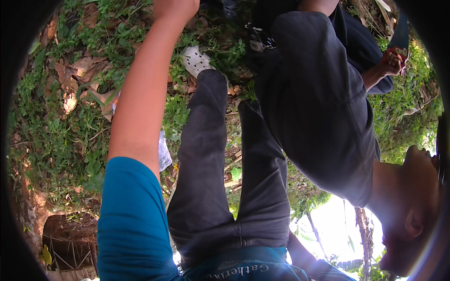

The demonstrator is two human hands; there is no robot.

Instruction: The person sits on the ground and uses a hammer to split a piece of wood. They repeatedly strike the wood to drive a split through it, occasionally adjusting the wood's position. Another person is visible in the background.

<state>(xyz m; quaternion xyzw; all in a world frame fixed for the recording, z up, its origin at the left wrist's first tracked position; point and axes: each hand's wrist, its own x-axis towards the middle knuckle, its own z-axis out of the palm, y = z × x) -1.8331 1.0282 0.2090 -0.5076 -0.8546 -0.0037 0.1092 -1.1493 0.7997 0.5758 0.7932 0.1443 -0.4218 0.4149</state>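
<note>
My left hand (174,7) is at the top edge, at the end of my outstretched arm. The frame cuts it off and its fingers are hidden, so I cannot tell whether it holds anything. Just right of it, a dark object (228,7) shows in part on the ground. Of my right arm (300,255) only a shaded piece appears beside my hip, and its hand is out of sight. To my right, a person in a dark shirt (323,103) leans close. That person's hand (390,63) grips a red-handled tool with a wide dark blade (400,33).
My white clog (197,61) stands on ground covered with green weeds (108,33) and dry brown leaves (70,77). A crumpled clear plastic piece (164,152) lies beside my leg. A dark woven-looking structure (70,243) is at the lower left. Metal chain links (268,43) hang by the other person.
</note>
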